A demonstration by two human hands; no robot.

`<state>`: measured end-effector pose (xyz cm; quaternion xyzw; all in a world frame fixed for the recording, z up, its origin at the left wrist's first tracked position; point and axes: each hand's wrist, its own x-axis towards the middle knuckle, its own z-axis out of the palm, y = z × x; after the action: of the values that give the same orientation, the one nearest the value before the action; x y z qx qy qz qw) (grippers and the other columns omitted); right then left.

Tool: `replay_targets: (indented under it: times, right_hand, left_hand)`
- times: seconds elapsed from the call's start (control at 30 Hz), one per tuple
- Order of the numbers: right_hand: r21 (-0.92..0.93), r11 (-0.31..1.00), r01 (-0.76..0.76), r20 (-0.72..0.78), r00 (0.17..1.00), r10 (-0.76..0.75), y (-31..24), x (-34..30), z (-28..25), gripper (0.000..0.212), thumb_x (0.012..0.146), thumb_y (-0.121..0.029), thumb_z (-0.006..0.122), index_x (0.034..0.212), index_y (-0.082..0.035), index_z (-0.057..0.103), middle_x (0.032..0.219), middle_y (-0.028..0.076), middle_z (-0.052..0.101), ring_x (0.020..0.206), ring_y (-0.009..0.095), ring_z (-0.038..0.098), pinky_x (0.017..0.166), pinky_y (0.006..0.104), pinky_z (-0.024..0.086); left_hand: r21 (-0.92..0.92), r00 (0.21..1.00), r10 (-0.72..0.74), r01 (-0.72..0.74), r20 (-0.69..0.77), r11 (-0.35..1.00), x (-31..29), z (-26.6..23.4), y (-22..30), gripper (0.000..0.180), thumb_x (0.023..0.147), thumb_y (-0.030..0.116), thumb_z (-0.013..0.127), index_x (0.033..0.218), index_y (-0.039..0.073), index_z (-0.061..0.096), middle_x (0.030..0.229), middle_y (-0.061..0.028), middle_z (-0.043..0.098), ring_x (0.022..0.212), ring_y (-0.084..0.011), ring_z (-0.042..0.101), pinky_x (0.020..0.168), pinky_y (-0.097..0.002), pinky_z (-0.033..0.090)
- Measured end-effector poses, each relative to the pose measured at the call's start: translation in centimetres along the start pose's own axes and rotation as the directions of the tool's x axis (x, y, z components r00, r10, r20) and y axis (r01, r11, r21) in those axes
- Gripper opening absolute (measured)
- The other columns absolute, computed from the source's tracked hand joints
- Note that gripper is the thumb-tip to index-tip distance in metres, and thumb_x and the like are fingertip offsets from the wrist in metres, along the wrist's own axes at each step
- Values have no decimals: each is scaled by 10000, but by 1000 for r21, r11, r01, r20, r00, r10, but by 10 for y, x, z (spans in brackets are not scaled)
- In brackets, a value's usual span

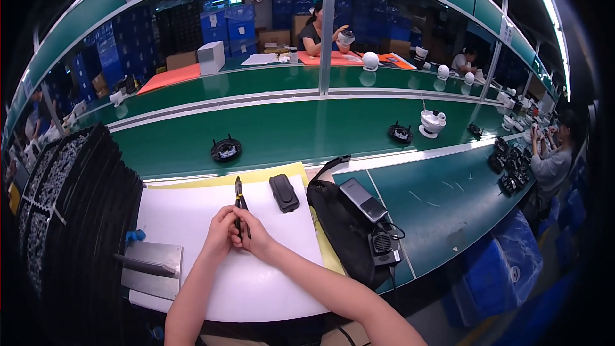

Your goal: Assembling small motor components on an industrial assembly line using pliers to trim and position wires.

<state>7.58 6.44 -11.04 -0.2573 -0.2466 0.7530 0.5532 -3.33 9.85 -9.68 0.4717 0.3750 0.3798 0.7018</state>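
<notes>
Tool: a small pair of pliers (239,200) with a dark metal head and black handles marked by a yellow band; it is held upright over the white sheet (192,218), the closed tip pointing to the far side, the handles running down between the two hands
Left hand: the left hand (220,234) is seen from the back, fingers curled closed around the left side of the handles; the forearm comes in from the near edge
Right hand: the right hand (255,236) is pressed against the left one, fingers folded shut on the same handles; the forearm slants in from the near right
Place: the pliers are held above the middle of the white sheet, which lies on a yellow mat (256,175) on the green bench (442,211)
Near things: a black oblong case (284,193) lies just right of the tool head, apart from it; a black bag (343,230) carrying a grey device (362,199) sits further right; a metal plate (152,269) lies at the near left; a stack of black trays (70,218) stands at the far left
</notes>
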Motion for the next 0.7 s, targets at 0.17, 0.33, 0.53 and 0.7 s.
replay_targets:
  times: [0.17, 0.33, 0.53, 0.7]
  right_hand:
    - [-33, 999, -28, 0, 1000, 28, 1, -3, -1, 383, 880, -506, 454, 784, -139, 505, 652, -5, 530, 566, 113, 510, 534, 260, 399]
    - [-77, 994, -71, 16, 997, 73, 1, -4, 4, 402, 898, -518, 414, 958, -144, 550, 794, 13, 605, 704, 137, 575, 654, 281, 456]
    - [-124, 992, -28, 2, 1000, 28, 4, 0, -2, 435, 911, -530, 379, 1027, -145, 546, 835, 13, 618, 749, 137, 589, 671, 279, 464]
    - [-137, 991, 6, -85, 996, -18, 8, 3, 0, 428, 883, -538, 445, 928, -124, 541, 722, -8, 616, 603, 103, 581, 554, 234, 462]
  left_hand:
    - [-30, 999, -17, 18, 32, 999, -6, 3, 4, 197, 937, 260, 464, 1008, 87, 524, 611, 27, 492, 422, -41, 446, 332, -176, 350]
    - [-72, 999, -19, 16, -51, 997, -12, 7, 12, 184, 932, 273, 487, 952, 91, 510, 633, 28, 516, 450, -35, 476, 347, -164, 355]
    - [-106, 1000, 1, -4, -31, 994, -5, 4, 8, 187, 920, 266, 522, 973, 86, 506, 677, 9, 553, 489, -31, 515, 357, -156, 362]
    - [-63, 998, 15, -19, -60, 998, 4, 1, 0, 219, 911, 285, 540, 986, 83, 500, 658, 10, 547, 439, -25, 473, 293, -174, 287]
